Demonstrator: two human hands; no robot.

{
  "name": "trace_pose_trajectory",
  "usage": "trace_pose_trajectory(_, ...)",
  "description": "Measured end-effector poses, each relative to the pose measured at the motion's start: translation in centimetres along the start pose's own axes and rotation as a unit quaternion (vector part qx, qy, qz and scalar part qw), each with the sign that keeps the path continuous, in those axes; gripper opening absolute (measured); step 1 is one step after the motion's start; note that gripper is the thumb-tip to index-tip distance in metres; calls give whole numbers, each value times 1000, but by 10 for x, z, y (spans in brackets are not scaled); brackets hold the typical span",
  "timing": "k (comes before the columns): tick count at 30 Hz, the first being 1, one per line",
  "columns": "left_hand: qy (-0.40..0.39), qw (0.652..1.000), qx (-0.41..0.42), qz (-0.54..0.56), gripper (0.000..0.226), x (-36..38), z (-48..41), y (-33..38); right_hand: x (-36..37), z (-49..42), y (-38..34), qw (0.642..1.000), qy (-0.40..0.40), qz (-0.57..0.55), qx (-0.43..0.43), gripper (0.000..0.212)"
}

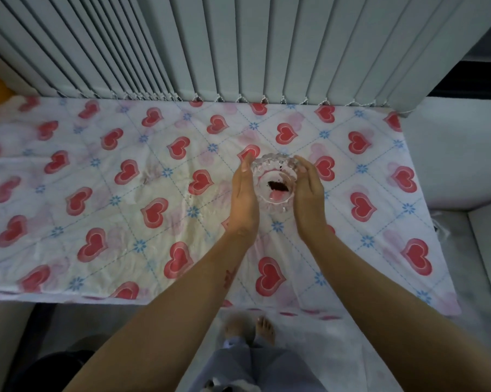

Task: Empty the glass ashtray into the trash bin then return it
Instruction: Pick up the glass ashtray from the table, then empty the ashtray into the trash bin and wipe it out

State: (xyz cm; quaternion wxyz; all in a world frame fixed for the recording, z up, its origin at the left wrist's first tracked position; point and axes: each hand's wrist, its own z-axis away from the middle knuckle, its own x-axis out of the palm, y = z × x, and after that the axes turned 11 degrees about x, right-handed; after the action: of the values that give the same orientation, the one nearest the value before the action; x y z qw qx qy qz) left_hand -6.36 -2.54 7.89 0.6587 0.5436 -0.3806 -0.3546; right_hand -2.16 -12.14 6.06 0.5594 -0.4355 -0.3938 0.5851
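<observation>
A thin, creased cloth [103,176] printed with red hearts and small blue flowers covered the table, its left end running out of frame. Behind it hung grey vertical blinds [238,43], their slats stiff and ribbed, joined by a beaded chain along the bottom.

The left hand [244,198] stood on edge, palm facing right, fingers straight and together, pressed flat along the left wall of the glass ashtray [275,179]. The ashtray was round, clear and thick, with a scalloped, knobbly rim; it sat upright on the cloth right of centre, mouth facing up, and being circular it had no long axis to speak of. A small dark clump of ash [278,186] lay in its well, and a pink heart showed distorted through the base.

The right hand [309,193] mirrored the left, fingers together and slightly curved against the right wall. Whether the ashtray was lifted clear of the cloth could not be told. Both thumbs were hidden.

Below, bare feet [250,329] showed dimly on the floor.
</observation>
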Motion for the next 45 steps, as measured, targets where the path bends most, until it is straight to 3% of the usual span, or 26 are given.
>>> trace_pose_trajectory(11,46,997,63,-4,44,-28,28,25,8,29,-25,994,-65,-77,34,30)
trace_pose_trajectory(22,206,976,50,40,39,-88,67,27,60,89,-17,986,-163,29,9,37)
trace_pose_trajectory(32,315,947,59,24,42,-212,151,27,151,197,16,959,-273,71,1,33)
trace_pose_trajectory(45,474,874,105,19,35,-401,304,0,273,380,100,897,-424,127,-11,34)
